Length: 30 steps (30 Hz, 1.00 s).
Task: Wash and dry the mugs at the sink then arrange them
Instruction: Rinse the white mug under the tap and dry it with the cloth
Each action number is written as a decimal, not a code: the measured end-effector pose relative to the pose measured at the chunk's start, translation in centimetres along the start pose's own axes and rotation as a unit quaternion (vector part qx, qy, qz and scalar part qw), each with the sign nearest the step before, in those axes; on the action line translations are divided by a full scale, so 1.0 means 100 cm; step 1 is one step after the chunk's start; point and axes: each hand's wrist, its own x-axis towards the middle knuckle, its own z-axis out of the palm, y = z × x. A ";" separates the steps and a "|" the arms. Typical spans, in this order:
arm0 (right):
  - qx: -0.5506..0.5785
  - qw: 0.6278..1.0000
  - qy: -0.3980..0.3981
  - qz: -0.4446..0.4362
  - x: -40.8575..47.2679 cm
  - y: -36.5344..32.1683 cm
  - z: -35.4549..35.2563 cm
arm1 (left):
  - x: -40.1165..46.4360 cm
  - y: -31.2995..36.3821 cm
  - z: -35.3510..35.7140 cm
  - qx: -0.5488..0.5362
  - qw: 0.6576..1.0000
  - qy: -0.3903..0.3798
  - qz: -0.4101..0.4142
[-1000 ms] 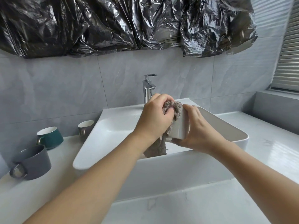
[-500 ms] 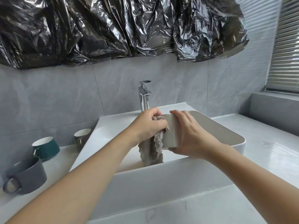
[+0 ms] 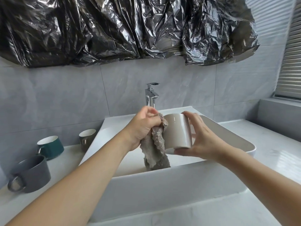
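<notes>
Over the white sink [image 3: 179, 180] my right hand [image 3: 205, 141] grips a beige mug [image 3: 177, 131] lying on its side, its mouth turned left. My left hand [image 3: 143, 128] grips a grey-brown cloth [image 3: 154, 147] pressed against the mug's mouth, and the rest of the cloth hangs into the basin. On the counter to the left stand a dark grey mug [image 3: 32, 173], a green mug [image 3: 50, 146] and a small metallic mug [image 3: 87, 138].
A chrome faucet [image 3: 152, 95] rises behind my hands. Black plastic sheeting [image 3: 130, 28] hangs on the grey tiled wall above. The white counter [image 3: 268, 144] runs right of the sink toward a window blind [image 3: 291, 46].
The mug has turned in my right hand, showing more of its side. My left hand keeps the cloth at the mouth. The view has tilted down a little.
</notes>
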 end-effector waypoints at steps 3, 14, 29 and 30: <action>-0.066 0.998 0.003 -0.007 -0.001 0.000 0.001 | 0.002 0.006 0.007 0.109 0.983 0.084 0.119; -0.099 0.994 0.034 -0.020 0.000 0.004 0.008 | -0.021 -0.019 0.034 0.339 0.875 0.084 0.336; 0.071 0.997 -0.026 0.030 0.004 0.014 -0.001 | -0.006 0.013 0.016 0.150 0.987 -0.031 0.041; 0.071 0.996 -0.034 0.030 0.005 0.015 -0.001 | -0.006 0.012 0.014 0.139 0.989 -0.039 0.034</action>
